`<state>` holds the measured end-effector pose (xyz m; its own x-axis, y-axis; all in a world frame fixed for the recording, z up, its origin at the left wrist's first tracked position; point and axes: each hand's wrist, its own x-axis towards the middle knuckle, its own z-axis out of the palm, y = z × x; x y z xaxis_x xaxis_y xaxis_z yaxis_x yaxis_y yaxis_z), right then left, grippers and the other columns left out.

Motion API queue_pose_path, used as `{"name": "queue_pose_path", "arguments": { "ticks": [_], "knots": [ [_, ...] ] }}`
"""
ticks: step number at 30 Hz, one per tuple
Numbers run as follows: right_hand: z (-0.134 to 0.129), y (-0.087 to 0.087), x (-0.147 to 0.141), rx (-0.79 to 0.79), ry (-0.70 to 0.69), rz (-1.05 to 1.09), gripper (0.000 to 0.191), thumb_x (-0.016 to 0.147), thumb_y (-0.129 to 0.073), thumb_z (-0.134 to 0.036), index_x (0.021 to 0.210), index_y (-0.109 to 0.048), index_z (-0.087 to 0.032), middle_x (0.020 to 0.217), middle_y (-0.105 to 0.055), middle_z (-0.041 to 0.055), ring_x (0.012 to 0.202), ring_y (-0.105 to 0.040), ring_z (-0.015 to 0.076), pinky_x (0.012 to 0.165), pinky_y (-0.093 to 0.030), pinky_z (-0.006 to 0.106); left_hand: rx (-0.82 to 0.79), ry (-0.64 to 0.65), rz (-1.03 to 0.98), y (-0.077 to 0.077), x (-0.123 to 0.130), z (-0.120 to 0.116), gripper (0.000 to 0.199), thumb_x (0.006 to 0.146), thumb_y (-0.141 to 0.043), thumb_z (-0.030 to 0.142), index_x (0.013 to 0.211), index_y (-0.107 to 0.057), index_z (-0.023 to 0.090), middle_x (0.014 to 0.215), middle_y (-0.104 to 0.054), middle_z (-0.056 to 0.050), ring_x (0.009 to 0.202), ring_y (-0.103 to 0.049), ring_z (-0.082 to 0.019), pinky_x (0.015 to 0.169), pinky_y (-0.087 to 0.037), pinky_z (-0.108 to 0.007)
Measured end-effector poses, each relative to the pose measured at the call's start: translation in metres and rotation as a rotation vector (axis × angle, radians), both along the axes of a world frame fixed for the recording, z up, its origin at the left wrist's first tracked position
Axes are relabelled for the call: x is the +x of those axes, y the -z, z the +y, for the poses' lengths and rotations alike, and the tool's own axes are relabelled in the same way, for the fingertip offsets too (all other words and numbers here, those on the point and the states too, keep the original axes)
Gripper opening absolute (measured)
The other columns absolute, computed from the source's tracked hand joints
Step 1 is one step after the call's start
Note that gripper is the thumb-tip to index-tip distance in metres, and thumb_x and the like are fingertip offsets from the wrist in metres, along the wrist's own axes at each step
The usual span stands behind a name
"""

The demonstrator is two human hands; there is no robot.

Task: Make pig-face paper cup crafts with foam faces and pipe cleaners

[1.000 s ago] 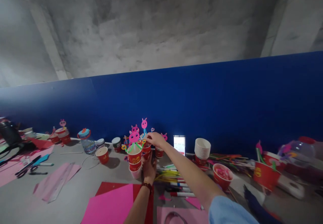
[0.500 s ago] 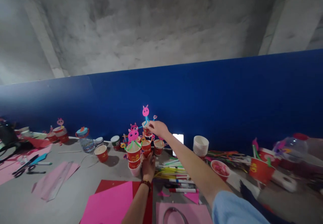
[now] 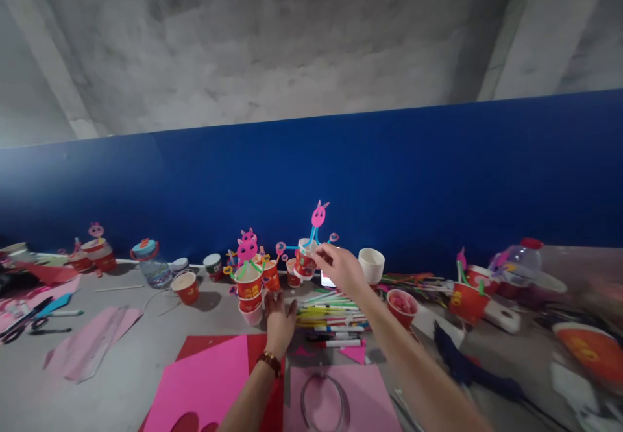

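Observation:
My right hand [image 3: 335, 264] pinches the rim of a red paper cup [image 3: 304, 266] and holds it above the table. Blue stems rise from this cup to a pink animal face [image 3: 318, 215] with pointed ears, and side arms end in small loops. Low in front of the other cups, my left hand [image 3: 280, 320] has its fingers spread, with nothing in them. Just to its left stands a stack of paper cups [image 3: 250, 289] topped by a pink face and green stems. Another red cup [image 3: 270, 276] is behind its fingertips.
Markers and pipe cleaners [image 3: 331, 318] lie between my arms. Pink paper [image 3: 209, 373] and a metal ring [image 3: 322, 403] are in front. A white cup stack [image 3: 371, 266] and a cup of pink scraps [image 3: 402, 307] stand right. A glue gun [image 3: 474, 368] lies further right; a bottle [image 3: 152, 264] stands left.
My right hand has moved the cup with the blue stems rightward, away from the group of cups. My left hand has come off the cups and spread its fingers. The view has shifted slightly right.

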<state>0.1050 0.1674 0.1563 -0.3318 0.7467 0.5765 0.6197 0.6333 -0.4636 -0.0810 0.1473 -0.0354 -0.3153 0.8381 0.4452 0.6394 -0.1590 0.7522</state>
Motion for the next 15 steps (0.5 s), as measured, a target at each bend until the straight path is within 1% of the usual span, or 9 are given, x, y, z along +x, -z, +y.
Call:
{"name": "queue_pose_path", "arguments": {
  "ticks": [2,5,6,7,9,10,11,13,15],
  "knots": [
    [-0.023,0.013,0.010,-0.014,0.003,0.009,0.023,0.098,-0.054,-0.037,0.082,-0.063,-0.023,0.067,-0.071,-0.0007,0.058,-0.062,0.0161,0.055,-0.035,0.024,0.003,0.047,-0.053,-0.005,0.008,-0.019,0.050,0.095,-0.046,0.041,0.134,-0.056,0.011,0.157,-0.038,-0.023,0.150,-0.024,-0.040,0.118,-0.024,-0.058],
    [-0.062,0.031,0.019,-0.067,-0.033,0.047,0.023,0.100,-0.053,-0.038,0.086,-0.064,-0.023,0.069,-0.070,-0.0010,0.058,-0.062,0.0155,0.057,-0.039,0.024,0.031,0.166,-0.154,-0.019,0.021,-0.057,0.052,0.102,-0.033,0.041,0.150,-0.040,0.022,0.161,-0.036,-0.012,0.149,-0.032,-0.026,0.119,-0.031,-0.044],
    [-0.075,0.037,0.021,-0.103,-0.058,0.066,0.022,0.100,-0.053,-0.037,0.087,-0.064,-0.023,0.069,-0.070,-0.0011,0.060,-0.062,0.0157,0.058,-0.040,0.024,0.039,0.274,-0.304,-0.026,0.024,-0.069,0.053,0.102,-0.036,0.042,0.152,-0.036,0.024,0.161,-0.037,-0.011,0.148,-0.034,-0.025,0.119,-0.031,-0.042],
    [-0.087,0.043,0.023,-0.139,-0.079,0.073,0.022,0.100,-0.053,-0.036,0.087,-0.064,-0.023,0.070,-0.070,-0.0011,0.061,-0.063,0.0160,0.058,-0.041,0.024,0.053,0.338,-0.437,-0.032,0.028,-0.081,0.055,0.100,-0.041,0.044,0.151,-0.037,0.026,0.158,-0.041,-0.011,0.145,-0.039,-0.026,0.118,-0.033,-0.042],
    [-0.110,0.055,0.025,-0.186,-0.121,0.077,0.018,0.099,-0.055,-0.033,0.086,-0.065,-0.023,0.071,-0.070,-0.0006,0.063,-0.064,0.0167,0.059,-0.043,0.025,0.054,0.495,-0.549,-0.045,0.034,-0.100,0.063,0.092,-0.058,0.046,0.150,-0.040,0.026,0.155,-0.046,-0.011,0.142,-0.044,-0.029,0.118,-0.033,-0.042],
    [-0.120,0.062,0.025,-0.200,-0.146,0.090,0.015,0.098,-0.056,-0.031,0.089,-0.066,-0.024,0.074,-0.071,-0.0001,0.065,-0.065,0.0171,0.060,-0.044,0.025,0.038,0.532,-0.586,-0.049,0.036,-0.107,0.065,0.090,-0.063,0.046,0.149,-0.042,0.026,0.153,-0.049,-0.012,0.140,-0.046,-0.029,0.118,-0.033,-0.043],
    [-0.129,0.070,0.026,-0.207,-0.168,0.127,0.011,0.097,-0.056,-0.029,0.095,-0.066,-0.024,0.077,-0.072,0.0006,0.068,-0.065,0.0175,0.061,-0.046,0.025,0.009,0.540,-0.622,-0.051,0.039,-0.112,0.065,0.088,-0.065,0.045,0.147,-0.045,0.026,0.150,-0.053,-0.012,0.139,-0.047,-0.030,0.117,-0.034,-0.044],
    [-0.145,0.088,0.027,-0.195,-0.149,0.303,0.013,0.095,-0.058,-0.027,0.106,-0.064,-0.024,0.081,-0.071,0.0016,0.070,-0.066,0.0176,0.065,-0.050,0.026,-0.054,0.481,-0.715,-0.047,0.043,-0.122,0.060,0.087,-0.067,0.046,0.141,-0.053,0.025,0.144,-0.058,-0.011,0.138,-0.048,-0.031,0.116,-0.036,-0.045],
    [-0.157,0.107,0.027,-0.164,-0.014,0.560,0.014,0.092,-0.062,-0.028,0.105,-0.061,-0.023,0.077,-0.066,0.0007,0.066,-0.063,0.0165,0.063,-0.052,0.026,-0.124,0.394,-0.827,-0.037,0.046,-0.130,0.055,0.084,-0.069,0.049,0.133,-0.060,0.023,0.142,-0.061,-0.011,0.139,-0.047,-0.032,0.115,-0.038,-0.044]
  ]
}}
